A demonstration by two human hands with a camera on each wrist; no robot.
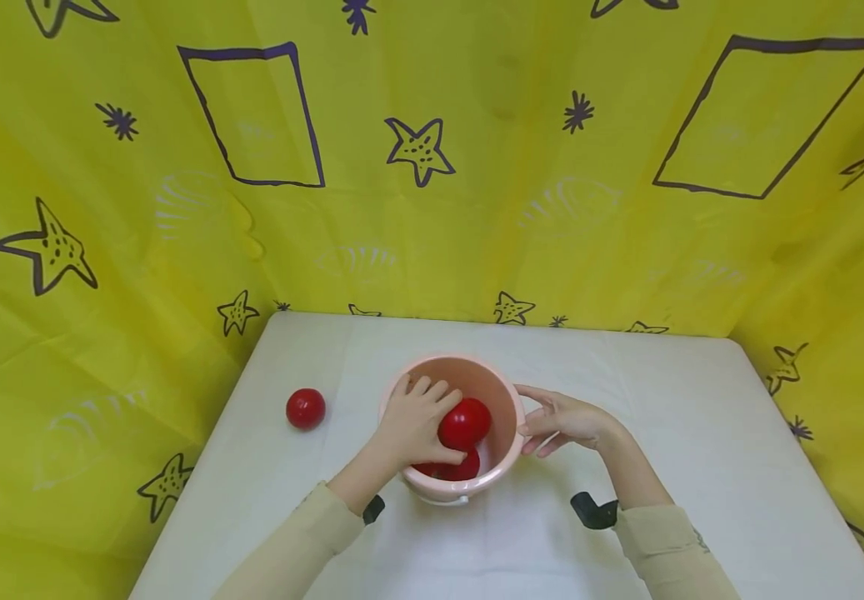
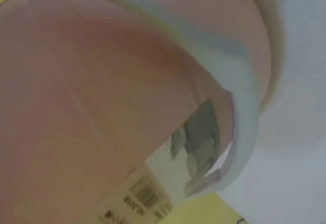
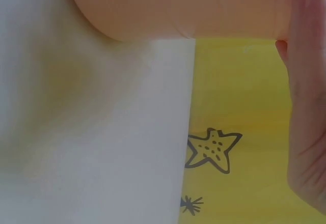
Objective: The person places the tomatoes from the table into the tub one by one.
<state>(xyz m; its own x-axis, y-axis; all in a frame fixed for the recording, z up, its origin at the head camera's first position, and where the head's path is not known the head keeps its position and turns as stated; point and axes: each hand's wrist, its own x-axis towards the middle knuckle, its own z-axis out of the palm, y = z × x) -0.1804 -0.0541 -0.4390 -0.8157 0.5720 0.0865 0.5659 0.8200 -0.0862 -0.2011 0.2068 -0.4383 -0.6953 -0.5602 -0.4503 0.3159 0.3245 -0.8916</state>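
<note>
A pink bucket (image 1: pixel 508 450) stands on the white table, with several smooth red balls inside. My left hand (image 1: pixel 418 421) reaches over its rim from the left and holds the uppermost red ball (image 1: pixel 466 423) between thumb and fingers. Another red ball (image 1: pixel 461 467) lies lower in the bucket, partly hidden by the thumb. My right hand (image 1: pixel 570 419) touches the bucket's right outer side with extended fingers and thumb. In the right wrist view the fingers (image 3: pixel 308 56) lie along the bucket wall (image 3: pixel 193 10). The left wrist view shows only the bucket's outside (image 2: pixel 102 81), not the hand.
One red ball (image 1: pixel 306 408) lies on the white table (image 1: pixel 312 517) left of the bucket. A pale handle (image 2: pixel 244 127) hangs on the bucket beside a barcode label (image 2: pixel 147 193). Yellow patterned curtain (image 1: pixel 476 242) surrounds the table's back and sides.
</note>
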